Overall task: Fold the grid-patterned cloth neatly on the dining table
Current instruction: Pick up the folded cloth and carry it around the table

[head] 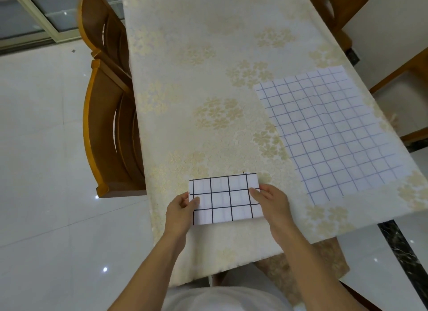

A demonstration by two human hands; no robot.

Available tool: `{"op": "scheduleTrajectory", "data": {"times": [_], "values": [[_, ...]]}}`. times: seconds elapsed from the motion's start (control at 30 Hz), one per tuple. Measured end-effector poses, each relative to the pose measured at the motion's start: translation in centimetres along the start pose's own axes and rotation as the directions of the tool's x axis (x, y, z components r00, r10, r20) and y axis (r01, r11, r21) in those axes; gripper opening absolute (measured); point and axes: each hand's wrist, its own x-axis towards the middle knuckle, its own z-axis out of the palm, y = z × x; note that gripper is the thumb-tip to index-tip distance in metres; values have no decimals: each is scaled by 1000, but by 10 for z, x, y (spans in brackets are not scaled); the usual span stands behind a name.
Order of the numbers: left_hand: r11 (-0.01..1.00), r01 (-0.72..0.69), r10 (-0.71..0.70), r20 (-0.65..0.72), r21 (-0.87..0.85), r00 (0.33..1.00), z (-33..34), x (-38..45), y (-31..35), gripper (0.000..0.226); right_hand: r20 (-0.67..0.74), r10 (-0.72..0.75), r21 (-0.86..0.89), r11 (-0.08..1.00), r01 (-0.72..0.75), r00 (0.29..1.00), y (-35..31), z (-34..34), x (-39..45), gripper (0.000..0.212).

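While both hands [183,206] [269,200] pinch its ends, folded grid cloth [225,200] forms a flat rectangle.

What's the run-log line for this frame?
stage: fold nearly done | folded black-grid cloth: near table edge | left hand: pinches left edge | right hand: pinches right edge | blue-grid cloth: flat, unfolded

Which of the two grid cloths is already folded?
The small white black-lined cloth held by left hand and right hand; the pale blue-lined cloth lies spread flat.
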Motion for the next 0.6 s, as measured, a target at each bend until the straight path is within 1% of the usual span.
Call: {"op": "scheduleTrajectory", "data": {"times": [0.07, 0.13, 0.2, 0.27, 0.3, 0.37, 0.47, 0.53, 0.6], "values": [[999, -40, 41, 104, -11, 994, -9, -8, 12, 13, 79, -10, 76, 997, 4, 997, -16, -3, -7, 20], [997, -74, 77, 142, -31, 987, -17, -16, 25, 13, 110, -55, 77, 996, 47, 992, -31, -5, -16, 15], [992, -112, 118, 111, -59, 987, -22, -25, 37, 19, 95, -143, 32, 990, 141, 985, -43, -4, -25, 9], [980, -189, 193, 68, -62, 979, -25, -34, 46, 31, 69, -253, -38, 966, 256, 965, -51, 0, -32, 32], [968, -247, 250, 55, -47, 967, -26, -39, 49, 34, 66, -310, -70, 947, 315, 948, -54, 3, -36, 40], [934, -358, 357, 22, 4, 934, -27, -47, 52, 37, 60, -406, -145, 900, 410, 912, -59, 11, -41, 41], [885, -455, 462, -60, 95, 885, -27, -52, 51, 36, 31, -488, -245, 842, 480, 872, -58, 19, -42, 39], [859, -489, 506, -108, 151, 856, -27, -54, 50, 32, 9, -520, -291, 816, 500, 854, -51, 21, -41, 39], [848, -498, 523, -142, 181, 840, -29, -54, 46, 33, 14, -538, -337, 791, 511, 843, -45, 23, -41, 39]]}}
